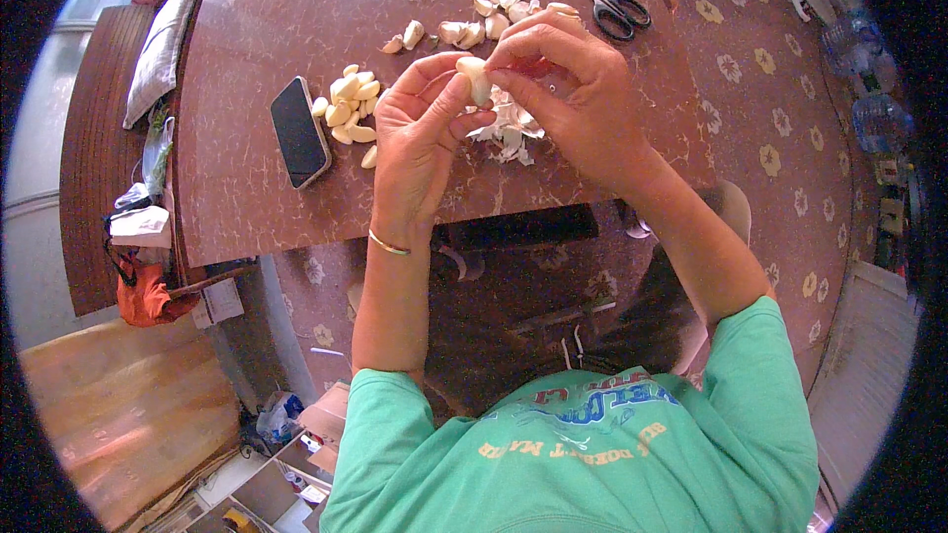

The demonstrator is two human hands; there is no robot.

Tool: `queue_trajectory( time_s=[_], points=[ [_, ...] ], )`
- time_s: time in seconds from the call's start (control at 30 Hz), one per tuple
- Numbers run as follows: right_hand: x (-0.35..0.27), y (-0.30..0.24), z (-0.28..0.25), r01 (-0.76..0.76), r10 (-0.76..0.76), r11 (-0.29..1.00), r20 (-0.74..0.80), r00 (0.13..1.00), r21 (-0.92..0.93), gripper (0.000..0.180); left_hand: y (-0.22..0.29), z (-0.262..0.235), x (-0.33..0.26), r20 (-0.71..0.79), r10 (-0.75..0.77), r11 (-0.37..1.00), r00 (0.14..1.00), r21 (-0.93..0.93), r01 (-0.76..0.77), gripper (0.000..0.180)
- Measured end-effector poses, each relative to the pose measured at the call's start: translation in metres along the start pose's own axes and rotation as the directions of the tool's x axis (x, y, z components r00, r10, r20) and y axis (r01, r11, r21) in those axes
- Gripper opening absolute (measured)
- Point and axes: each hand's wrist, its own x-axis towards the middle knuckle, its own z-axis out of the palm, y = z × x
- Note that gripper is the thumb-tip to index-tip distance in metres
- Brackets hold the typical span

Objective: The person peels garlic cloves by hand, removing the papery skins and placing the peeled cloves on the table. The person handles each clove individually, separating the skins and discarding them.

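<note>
Clove [477,78] sits btwn both hands, long axis approx 12–6. L hand [420,143] pinches it from 8 o'clock; R hand [573,89] fingertips close narrow on its top from 3 o'clock, equally near.

Your table [276,207]: glossy marbled brown laminate. Phone [299,131]: glassy black. Scissors [609,6]: metal blades, black plastic grips. Clove [478,80]: smooth, pale; skins [509,126] papery.

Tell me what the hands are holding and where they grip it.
A garlic clove, held above the table. The left hand pinches its lower end between thumb and fingers; the right hand grips its upper end with the fingertips.
</note>
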Motion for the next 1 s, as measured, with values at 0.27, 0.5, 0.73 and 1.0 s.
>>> queue_trajectory(
  time_s=[0.27,0.5,0.73,1.0],
  points=[
    [-0.003,-0.003,-0.002,-0.043,0.052,0.998,0.166,0.985,-0.054,0.009,0.003,-0.010,0.004,-0.093,0.007,0.999,0.996,-0.042,-0.011,0.026],
    [-0.002,0.001,0.003,-0.066,0.066,0.998,0.067,0.996,0.012,0.008,-0.002,-0.016,0.004,-0.046,0.027,0.997,0.999,-0.077,-0.031,0.023],
    [-0.002,-0.006,0.005,-0.110,0.104,0.990,0.073,0.992,0.087,0.012,-0.005,-0.010,0.003,0.001,0.021,0.995,1.000,-0.093,-0.020,0.025],
    [-0.003,-0.003,0.006,-0.076,0.072,0.996,0.069,0.995,0.055,0.011,-0.006,-0.007,0.001,0.017,0.031,0.994,0.999,-0.105,-0.029,0.024]
  ],
)
